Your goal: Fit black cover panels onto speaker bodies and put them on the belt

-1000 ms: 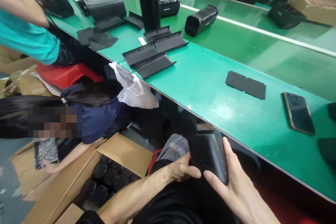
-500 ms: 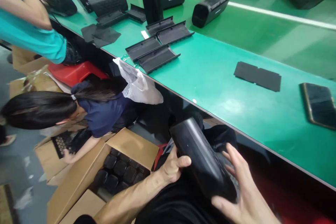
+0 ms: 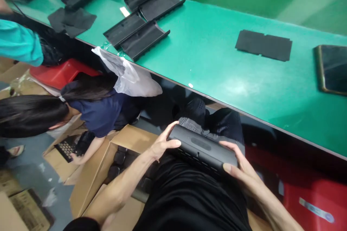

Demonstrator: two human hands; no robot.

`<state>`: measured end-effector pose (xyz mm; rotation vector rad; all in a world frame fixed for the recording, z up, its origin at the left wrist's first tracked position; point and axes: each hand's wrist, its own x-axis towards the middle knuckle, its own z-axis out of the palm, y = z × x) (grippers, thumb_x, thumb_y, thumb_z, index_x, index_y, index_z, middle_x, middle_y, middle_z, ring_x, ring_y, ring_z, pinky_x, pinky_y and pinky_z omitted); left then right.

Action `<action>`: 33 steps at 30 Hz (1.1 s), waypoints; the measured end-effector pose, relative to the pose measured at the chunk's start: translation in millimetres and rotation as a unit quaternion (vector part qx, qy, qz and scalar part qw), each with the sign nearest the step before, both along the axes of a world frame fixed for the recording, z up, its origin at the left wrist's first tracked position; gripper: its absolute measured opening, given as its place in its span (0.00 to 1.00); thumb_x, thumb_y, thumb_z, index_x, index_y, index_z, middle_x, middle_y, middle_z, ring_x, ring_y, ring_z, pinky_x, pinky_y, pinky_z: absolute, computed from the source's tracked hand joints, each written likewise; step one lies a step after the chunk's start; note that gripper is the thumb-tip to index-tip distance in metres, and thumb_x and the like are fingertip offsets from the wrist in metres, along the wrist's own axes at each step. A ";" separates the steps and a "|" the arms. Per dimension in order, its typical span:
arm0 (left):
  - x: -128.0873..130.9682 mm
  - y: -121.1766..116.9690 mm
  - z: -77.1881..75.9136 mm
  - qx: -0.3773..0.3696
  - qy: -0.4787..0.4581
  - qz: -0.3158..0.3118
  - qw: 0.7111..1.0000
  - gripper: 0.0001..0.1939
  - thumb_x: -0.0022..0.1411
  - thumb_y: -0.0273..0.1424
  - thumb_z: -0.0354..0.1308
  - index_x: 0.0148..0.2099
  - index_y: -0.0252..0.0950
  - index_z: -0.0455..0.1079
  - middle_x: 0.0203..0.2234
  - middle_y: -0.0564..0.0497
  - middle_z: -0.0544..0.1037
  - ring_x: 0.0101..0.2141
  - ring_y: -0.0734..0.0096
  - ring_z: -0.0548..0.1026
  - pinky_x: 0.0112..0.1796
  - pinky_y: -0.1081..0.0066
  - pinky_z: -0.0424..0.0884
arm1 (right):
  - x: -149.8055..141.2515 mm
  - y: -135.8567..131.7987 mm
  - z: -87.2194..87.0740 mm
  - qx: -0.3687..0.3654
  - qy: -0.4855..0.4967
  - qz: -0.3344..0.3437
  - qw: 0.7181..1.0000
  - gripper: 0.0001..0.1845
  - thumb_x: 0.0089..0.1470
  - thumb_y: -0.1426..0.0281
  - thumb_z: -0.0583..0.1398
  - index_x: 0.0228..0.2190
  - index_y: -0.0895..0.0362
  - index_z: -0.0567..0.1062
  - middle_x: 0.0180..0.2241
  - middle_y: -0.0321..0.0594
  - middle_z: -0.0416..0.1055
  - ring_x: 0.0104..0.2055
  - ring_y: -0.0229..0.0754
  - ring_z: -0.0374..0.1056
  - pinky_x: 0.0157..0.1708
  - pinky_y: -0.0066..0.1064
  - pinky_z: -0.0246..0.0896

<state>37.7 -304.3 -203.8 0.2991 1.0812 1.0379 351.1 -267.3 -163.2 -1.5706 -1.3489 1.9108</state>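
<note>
I hold a long black speaker housing across my lap, below the edge of the green table. My left hand grips its left end with thumb and fingers wrapped round it. My right hand clasps its right end from below and behind. The housing lies roughly level, with a slotted side toward me.
Several black curved panels and a flat black foam sheet lie on the table, with a phone at the right. A clear plastic bag hangs off the edge. A crouching person reaches into cardboard boxes at my left.
I have turned the housing from standing tilted to lying level across my lap, with a hand at each end. My view has dropped lower toward my lap.
</note>
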 end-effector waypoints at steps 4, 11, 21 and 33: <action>12.9 9.6 2.0 -0.043 0.048 -0.002 0.998 0.41 0.44 0.33 0.74 0.62 0.42 0.68 0.46 0.50 0.78 0.49 0.57 0.74 0.55 0.62 0.66 | -3.7 2.9 -19.4 -0.081 0.056 -0.060 0.993 0.36 0.48 0.51 0.69 0.56 0.45 0.69 0.54 0.42 0.73 0.50 0.56 0.71 0.47 0.40 0.65; 17.8 25.1 2.2 -0.152 0.159 -0.035 0.975 0.32 0.49 0.40 0.71 0.56 0.42 0.72 0.48 0.47 0.81 0.53 0.51 0.75 0.56 0.58 0.67 | -6.7 19.1 -42.8 -0.252 0.101 -0.123 0.955 0.28 0.47 0.57 0.70 0.49 0.47 0.74 0.38 0.36 0.80 0.34 0.47 0.74 0.33 0.34 0.64; 10.4 39.3 -6.8 -0.193 0.176 -0.119 0.958 0.32 0.50 0.45 0.69 0.57 0.42 0.72 0.48 0.45 0.82 0.50 0.50 0.77 0.41 0.62 0.73 | -6.5 29.8 -44.7 -0.268 0.060 -0.110 0.955 0.30 0.50 0.51 0.70 0.52 0.46 0.73 0.44 0.38 0.82 0.37 0.50 0.76 0.35 0.37 0.67; 6.8 34.6 7.0 -0.062 0.154 -0.109 0.980 0.33 0.49 0.39 0.70 0.58 0.41 0.71 0.45 0.49 0.80 0.49 0.55 0.75 0.52 0.62 0.68 | -6.4 80.1 -22.2 -0.079 -0.036 0.229 0.969 0.38 0.45 0.46 0.73 0.55 0.49 0.77 0.56 0.46 0.77 0.58 0.62 0.72 0.57 0.49 0.67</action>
